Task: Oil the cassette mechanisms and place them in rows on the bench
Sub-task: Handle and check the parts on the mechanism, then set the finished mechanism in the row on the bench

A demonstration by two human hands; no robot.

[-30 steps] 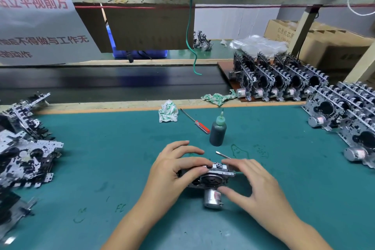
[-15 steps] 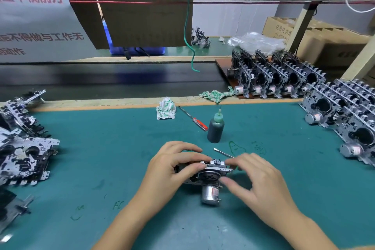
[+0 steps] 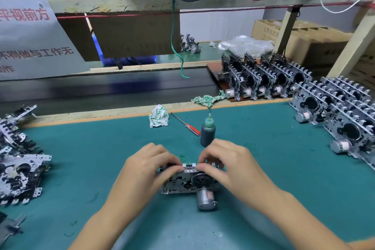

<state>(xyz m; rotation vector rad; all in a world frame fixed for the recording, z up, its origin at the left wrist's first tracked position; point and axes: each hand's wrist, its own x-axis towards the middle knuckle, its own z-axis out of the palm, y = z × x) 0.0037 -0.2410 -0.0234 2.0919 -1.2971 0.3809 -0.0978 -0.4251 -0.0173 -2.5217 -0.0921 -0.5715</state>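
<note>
At the middle of the green tabletop (image 3: 274, 178), a person's left hand (image 3: 146, 170) and right hand (image 3: 227, 163) each take a grip on the top edge of a cassette mechanism (image 3: 185, 183), fingers curled over its metal frame, its motor toward the camera. The oil bottle (image 3: 208, 133) stands upright just beyond, untouched, beside a red-handled screwdriver (image 3: 185, 125). The step appears to be handling one unit at the oiling stage. Next, it likely joins the upright rows of mechanisms (image 3: 345, 115) at right; an unsorted pile (image 3: 18, 170) waits at left.
</note>
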